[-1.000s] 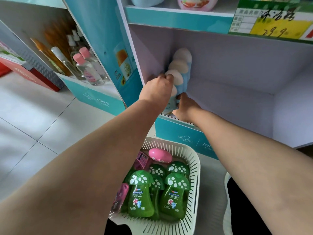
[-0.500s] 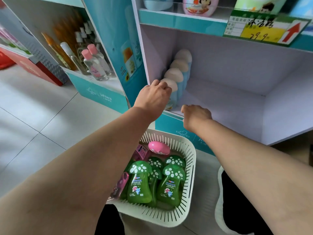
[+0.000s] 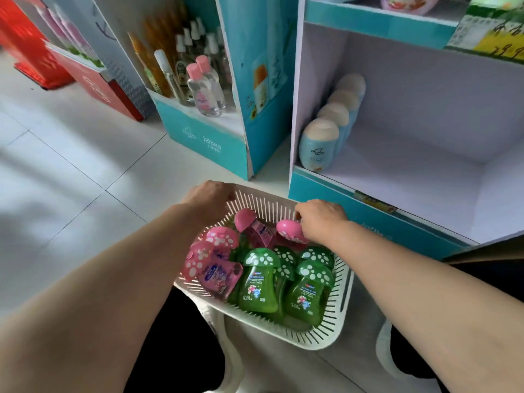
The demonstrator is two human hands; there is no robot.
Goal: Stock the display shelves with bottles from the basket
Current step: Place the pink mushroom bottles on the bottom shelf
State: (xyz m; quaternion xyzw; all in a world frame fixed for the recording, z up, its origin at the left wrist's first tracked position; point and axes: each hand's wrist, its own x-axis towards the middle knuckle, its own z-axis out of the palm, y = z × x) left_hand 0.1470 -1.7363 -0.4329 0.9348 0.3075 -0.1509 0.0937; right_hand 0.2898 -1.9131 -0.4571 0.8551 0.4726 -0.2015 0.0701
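A white slotted basket [image 3: 326, 336] sits on the floor in front of me, holding several green mushroom-capped bottles [image 3: 258, 282] and several pink ones [image 3: 215, 268]. My left hand [image 3: 209, 198] grips the basket's far left rim. My right hand [image 3: 320, 219] reaches into the far side, its fingers curled round the cap of a pink bottle [image 3: 289, 231]. Behind the basket stands the white display shelf [image 3: 411, 177]. A row of pale blue bottles with cream caps [image 3: 319, 146] lines its left wall.
To the left stands a teal display stand [image 3: 204, 137] with clear pink-capped bottles [image 3: 202, 89] and amber ones. A red stand [image 3: 93, 83] is further left. A yellow price tag [image 3: 493, 32] hangs on the shelf above. The floor is white tile [image 3: 71, 180].
Both hands have come down from the shelf to the basket. The left now holds the rim and the right has closed on a pink bottle. More pink bottles show in the basket.
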